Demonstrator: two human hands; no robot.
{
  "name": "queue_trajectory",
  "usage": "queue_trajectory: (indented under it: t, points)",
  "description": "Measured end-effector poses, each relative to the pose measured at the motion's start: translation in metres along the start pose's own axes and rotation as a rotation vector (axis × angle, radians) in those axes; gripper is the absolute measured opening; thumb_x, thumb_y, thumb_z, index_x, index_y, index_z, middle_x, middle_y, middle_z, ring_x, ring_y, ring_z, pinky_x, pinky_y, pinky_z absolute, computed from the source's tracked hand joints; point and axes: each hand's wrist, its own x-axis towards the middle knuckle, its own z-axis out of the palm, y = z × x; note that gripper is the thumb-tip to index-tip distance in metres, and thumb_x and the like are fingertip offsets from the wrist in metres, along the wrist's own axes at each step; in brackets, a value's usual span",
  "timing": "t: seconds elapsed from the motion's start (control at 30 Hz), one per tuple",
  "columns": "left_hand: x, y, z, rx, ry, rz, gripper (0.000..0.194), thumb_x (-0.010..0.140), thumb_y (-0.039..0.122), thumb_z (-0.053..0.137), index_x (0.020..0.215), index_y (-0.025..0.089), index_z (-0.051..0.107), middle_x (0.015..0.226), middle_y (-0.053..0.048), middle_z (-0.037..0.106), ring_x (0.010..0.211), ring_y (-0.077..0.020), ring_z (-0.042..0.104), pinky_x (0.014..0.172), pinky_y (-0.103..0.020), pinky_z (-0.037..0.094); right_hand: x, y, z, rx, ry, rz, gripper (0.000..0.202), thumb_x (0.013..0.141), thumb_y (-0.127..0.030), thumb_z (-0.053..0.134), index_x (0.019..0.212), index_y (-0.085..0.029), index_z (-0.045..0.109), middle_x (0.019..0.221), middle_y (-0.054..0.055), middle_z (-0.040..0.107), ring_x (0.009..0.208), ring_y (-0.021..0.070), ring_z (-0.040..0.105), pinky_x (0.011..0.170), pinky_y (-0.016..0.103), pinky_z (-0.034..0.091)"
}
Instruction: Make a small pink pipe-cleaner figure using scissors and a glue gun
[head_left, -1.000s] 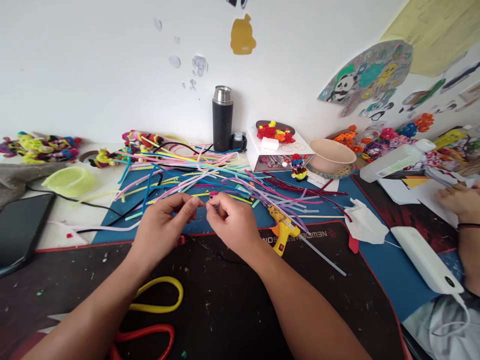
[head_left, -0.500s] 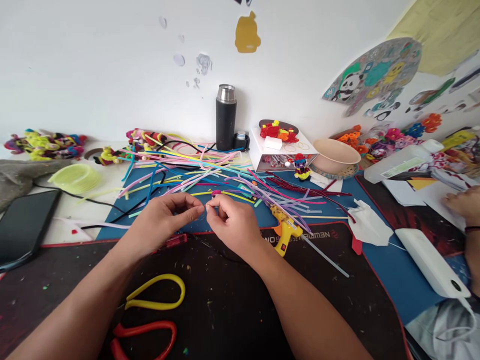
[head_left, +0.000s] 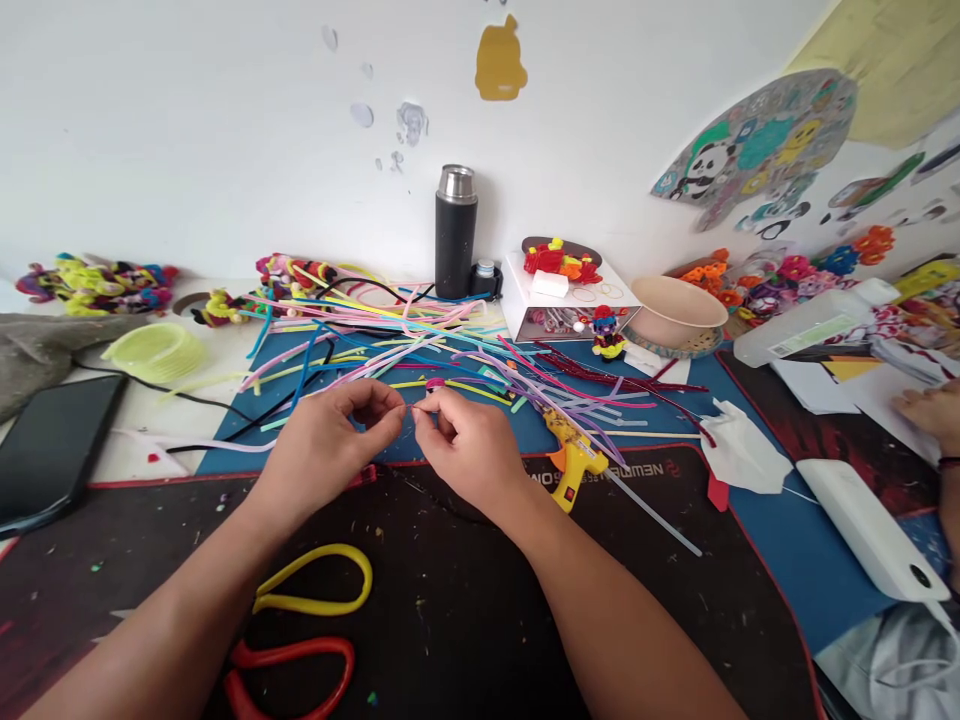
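Note:
My left hand [head_left: 334, 440] and my right hand [head_left: 465, 440] meet above the front edge of the blue mat, fingertips almost touching. Each is closed in a pinch of thumb and forefinger. Whatever lies between the fingertips is too small to name. Behind them spreads a loose heap of coloured pipe cleaners [head_left: 390, 325]. To the right of my right hand lies a yellow hot glue gun [head_left: 577, 462] with a clear glue stick in it. Below my left hand, scissors with one yellow handle [head_left: 360, 590] and one red handle [head_left: 346, 672] rest on the black mat, blades hidden by my forearm.
A black thermos [head_left: 456, 235] stands by the wall beside a white box [head_left: 517, 310] and a beige bowl [head_left: 679, 305]. On the left lie a phone [head_left: 56, 450] and a yellow-green coil [head_left: 154, 352]. A white power bank [head_left: 862, 525] and another person's hand [head_left: 930, 412] are at right.
The view has shifted slightly, so the scene sits a little further right. Both hands keep their pinch, and the left hand's fingers have turned slightly.

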Motion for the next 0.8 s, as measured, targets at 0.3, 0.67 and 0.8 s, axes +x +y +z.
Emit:
queue_trajectory:
  t: [0.3,0.67,0.8]
  points:
    - [-0.001,0.0,0.005,-0.004,0.024,-0.009,0.029,0.083,0.051,0.066,0.083,0.023,0.073,0.077,-0.001,0.073,0.071,-0.0201,0.064,0.069,-0.03,0.05,0.001,-0.001,0.0,0.055,0.015,0.02,0.019,0.101,-0.031,0.061,0.088,-0.022,0.072,0.061,-0.006,0.056,0.054,0.0124,0.049,0.06,0.026,0.037]
    - [0.008,-0.015,-0.007,-0.212,-0.162,-0.081,0.042,0.088,0.064,0.074,0.079,0.023,0.078,0.08,-0.003,0.076,0.078,-0.0214,0.067,0.076,-0.031,0.052,0.001,-0.004,-0.003,0.053,-0.002,0.047,0.02,0.102,-0.032,0.061,0.091,-0.022,0.075,0.061,-0.006,0.056,0.053,0.0126,0.047,0.06,0.026,0.036]
    - [0.011,-0.015,-0.011,-0.299,-0.218,-0.139,0.043,0.08,0.066,0.081,0.082,0.023,0.081,0.08,-0.004,0.076,0.074,-0.021,0.065,0.071,-0.031,0.053,0.001,-0.006,-0.003,0.048,-0.029,0.055,0.019,0.102,-0.03,0.062,0.092,-0.022,0.076,0.061,-0.006,0.056,0.054,0.0124,0.047,0.06,0.026,0.036]
